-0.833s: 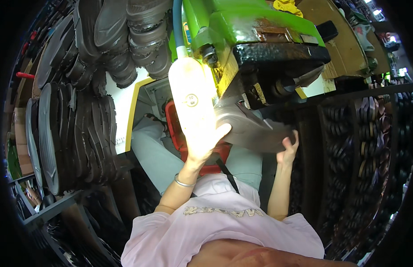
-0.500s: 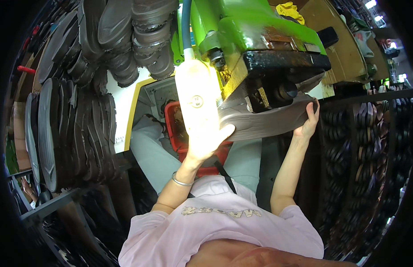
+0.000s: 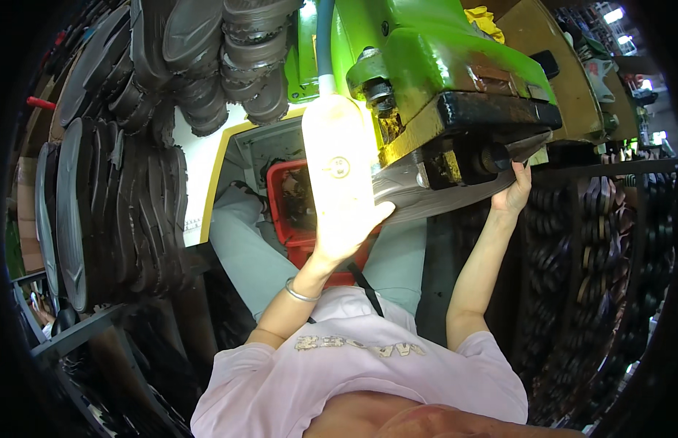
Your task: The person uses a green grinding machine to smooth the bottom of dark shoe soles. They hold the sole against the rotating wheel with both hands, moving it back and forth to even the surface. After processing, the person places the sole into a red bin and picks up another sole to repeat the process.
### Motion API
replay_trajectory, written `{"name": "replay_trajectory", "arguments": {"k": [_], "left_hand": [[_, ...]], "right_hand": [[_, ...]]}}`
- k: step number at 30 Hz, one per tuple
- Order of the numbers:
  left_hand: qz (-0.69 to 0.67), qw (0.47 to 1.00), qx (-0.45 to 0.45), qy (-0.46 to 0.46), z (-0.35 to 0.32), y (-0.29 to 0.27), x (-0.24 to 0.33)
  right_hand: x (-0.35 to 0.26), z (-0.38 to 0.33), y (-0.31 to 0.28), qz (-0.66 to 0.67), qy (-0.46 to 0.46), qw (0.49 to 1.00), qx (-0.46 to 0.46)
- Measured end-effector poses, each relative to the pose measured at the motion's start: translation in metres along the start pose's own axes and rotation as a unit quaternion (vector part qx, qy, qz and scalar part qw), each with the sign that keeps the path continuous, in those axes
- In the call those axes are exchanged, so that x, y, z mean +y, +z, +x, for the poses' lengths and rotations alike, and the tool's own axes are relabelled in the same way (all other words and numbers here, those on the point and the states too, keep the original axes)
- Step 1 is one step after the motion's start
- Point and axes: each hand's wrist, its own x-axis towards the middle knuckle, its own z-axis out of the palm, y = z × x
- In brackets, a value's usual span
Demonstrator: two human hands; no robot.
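A dark brown shoe sole (image 3: 445, 203) lies lengthwise beneath the black head (image 3: 499, 113) of a green machine (image 3: 441, 51). My right hand (image 3: 512, 191) grips its right end from below, fingertips up at the edge. My left hand (image 3: 346, 232) is at the left end, its thumb against the sole. Glare and a bright lamp (image 3: 335, 146) on a bluish flexible arm hide most of the left fingers. A dark round knob (image 3: 493, 157) sits just above the sole, and the machine covers the sole's far side.
Stacked dark soles with ragged edges (image 3: 123, 212) stand at the left, with more (image 3: 255, 58) behind. Below the machine sits a red bin (image 3: 277, 197) holding dark scraps, between my legs. Cardboard (image 3: 550, 66) is at the back right, and packed racks (image 3: 554, 241) line the right side.
The sole has turned and slid farther under the machine head, so less of its face shows. My right hand has moved slightly up with it. The whole view has shifted a little.
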Motion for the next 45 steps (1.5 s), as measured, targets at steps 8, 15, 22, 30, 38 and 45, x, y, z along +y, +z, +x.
{"name": "replay_trajectory", "arguments": {"k": [8, 15, 22, 30, 38, 45], "left_hand": [[-0.049, 0.998, -0.010, 0.029, -0.008, -0.022, -0.009], [-0.133, 0.987, 0.005, 0.089, -0.004, -0.042, 0.022], [-0.141, 0.990, -0.017, 0.022, -0.009, -0.070, 0.032], [-0.082, 0.995, -0.051, 0.025, -0.009, -0.090, 0.032], [0.074, 0.996, -0.016, 0.055, 0.001, -0.077, 0.047], [0.237, 0.951, -0.038, 0.194, 0.009, -0.066, 0.039]], "right_hand": [[0.005, 0.001, 0.031, 0.030, 0.040, 0.997, -0.055], [0.024, -0.012, 0.038, 0.032, 0.063, 0.997, -0.035], [0.034, -0.028, 0.048, 0.031, 0.051, 0.998, -0.025], [0.031, -0.048, 0.053, -0.023, 0.005, 0.999, -0.027], [0.033, -0.063, 0.053, -0.022, -0.036, 0.999, -0.018], [0.041, -0.064, 0.045, -0.008, -0.052, 0.998, -0.031]]}}
